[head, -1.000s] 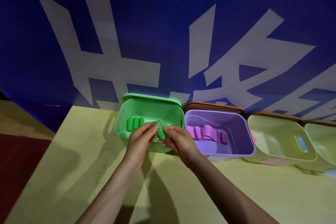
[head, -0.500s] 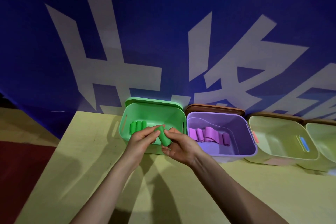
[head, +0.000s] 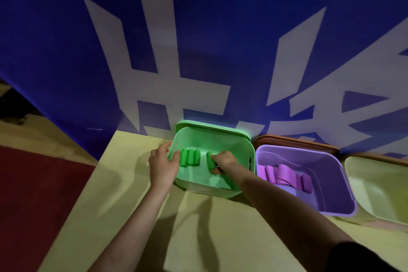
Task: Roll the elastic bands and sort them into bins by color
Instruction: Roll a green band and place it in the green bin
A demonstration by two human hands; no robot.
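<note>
The right hand (head: pixel 221 159), which held a green roll (head: pixel 210 159) jointly above the green bin (head: pixel 240 150), now lowers it alone inside, beside three rolls (head: pixel 190 157); the left hand (head: pixel 163 164), freed, rests open on the rim.

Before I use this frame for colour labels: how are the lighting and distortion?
Head view: dim with a blue-violet cast; wide-angle bending curves the banner and table edges; the arms throw several shadows on the table; green rolls and purple bands remain clearly distinguishable.
</note>
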